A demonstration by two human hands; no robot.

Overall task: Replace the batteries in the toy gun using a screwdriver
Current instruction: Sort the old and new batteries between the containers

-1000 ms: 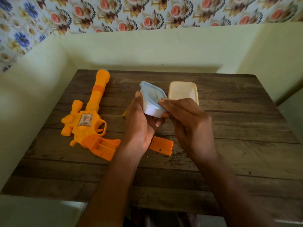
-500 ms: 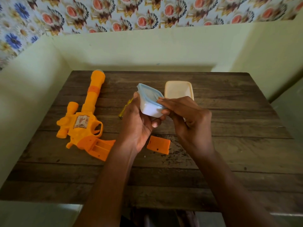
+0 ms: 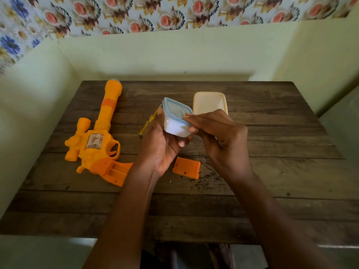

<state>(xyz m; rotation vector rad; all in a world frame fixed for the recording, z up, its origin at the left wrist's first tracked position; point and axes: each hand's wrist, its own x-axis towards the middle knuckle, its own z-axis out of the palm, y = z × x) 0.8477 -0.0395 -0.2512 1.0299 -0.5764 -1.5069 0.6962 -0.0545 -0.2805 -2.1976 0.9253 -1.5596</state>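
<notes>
L hand [image 3: 161, 146] cradles lidded tub [image 3: 175, 125], R hand [image 3: 221, 136] pinches its lid edge; prob fetching batteries. Toy gun [image 3: 97, 140] lies left on table [image 3: 272, 171], compartment open, cover [image 3: 186, 167] nearby. Next: pry lid off w/o spilling.

My left hand [image 3: 163, 146] covers part of the screwdriver [image 3: 145, 128] and one side of the small tub [image 3: 175, 130]. Through the blue lid [image 3: 175, 109] I cannot tell what is inside. My right hand [image 3: 219, 136] hides the cream container's [image 3: 209, 101] near end. The toy gun's [image 3: 101, 152] sticker [image 3: 94, 141] is blurred.
</notes>
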